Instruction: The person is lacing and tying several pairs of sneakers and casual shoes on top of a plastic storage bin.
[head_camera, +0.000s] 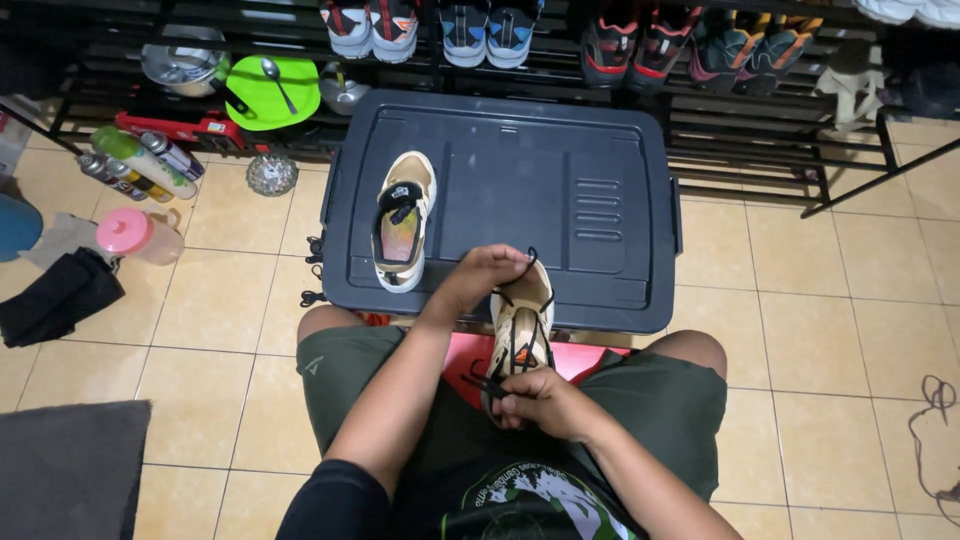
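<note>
Head view: the left hand pinches a black lace at the toe of the beige laced sneaker over the lap; the right hand grips its heel laces. Uneven pulling could likely snag the lace.

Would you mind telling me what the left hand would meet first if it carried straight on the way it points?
The left hand points up-right across the beige laced shoe it grips; beyond lies the dark grey plastic storage-box lid, likely met first, though depth is unclear.
</note>
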